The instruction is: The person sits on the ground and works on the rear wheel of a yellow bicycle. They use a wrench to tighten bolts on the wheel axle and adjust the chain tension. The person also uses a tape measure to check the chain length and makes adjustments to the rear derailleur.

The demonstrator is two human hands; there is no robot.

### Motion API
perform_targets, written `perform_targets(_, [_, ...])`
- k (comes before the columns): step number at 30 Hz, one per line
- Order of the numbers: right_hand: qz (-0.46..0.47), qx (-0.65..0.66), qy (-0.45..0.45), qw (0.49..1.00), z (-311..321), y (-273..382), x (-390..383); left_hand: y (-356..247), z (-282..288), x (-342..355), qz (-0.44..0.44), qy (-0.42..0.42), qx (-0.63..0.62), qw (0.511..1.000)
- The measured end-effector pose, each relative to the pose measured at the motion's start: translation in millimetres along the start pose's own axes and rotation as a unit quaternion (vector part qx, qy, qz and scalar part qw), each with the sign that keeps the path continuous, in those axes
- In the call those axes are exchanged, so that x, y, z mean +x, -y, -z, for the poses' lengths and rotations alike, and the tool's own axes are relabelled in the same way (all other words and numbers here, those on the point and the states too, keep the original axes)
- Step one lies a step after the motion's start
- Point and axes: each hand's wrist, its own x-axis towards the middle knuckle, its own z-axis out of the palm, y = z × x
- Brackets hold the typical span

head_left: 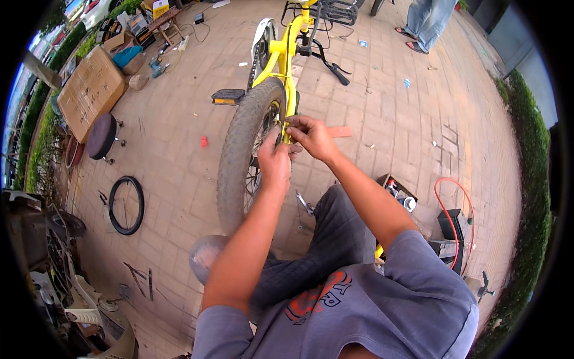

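Note:
A yellow bicycle (pixel 276 58) stands in front of me, its thick black tyre (pixel 244 140) toward me. My left hand (pixel 276 160) is closed about the lower end of a yellow frame tube (pixel 290 99), beside the spokes. Just right of it, my right hand (pixel 312 137) has its thumb and fingertips pinched together against the same tube. Whatever small part lies between those fingertips is too small to make out. A black pedal with an orange reflector (pixel 228 97) sticks out to the left of the tyre.
A round stool (pixel 101 136) and a loose tyre (pixel 126 205) are on the left. Cardboard (pixel 89 90) leans behind them. Near my right knee lie a metal tool (pixel 305 203) and a box with cans (pixel 399 190); a red hose (pixel 457 185) curves beyond. Someone's legs (pixel 427 24) stand far right.

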Motion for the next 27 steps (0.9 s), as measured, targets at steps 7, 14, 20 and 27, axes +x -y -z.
perform_targets(7, [0.009,-0.047,0.088,0.995,14,3,13,5,-1,4,0.007,-0.033,0.008,0.999])
perform_targets(14, [-0.097,0.037,0.163,0.981,25,15,26,-2,1,3,0.021,-0.011,-0.009,1.0])
perform_targets(20, [-0.052,-0.017,0.175,0.983,25,13,27,-10,-2,0,0.027,-0.017,0.015,0.999])
perform_targets(27, [-0.015,-0.058,0.193,0.979,26,11,32,5,0,3,-0.034,-0.008,0.114,0.993])
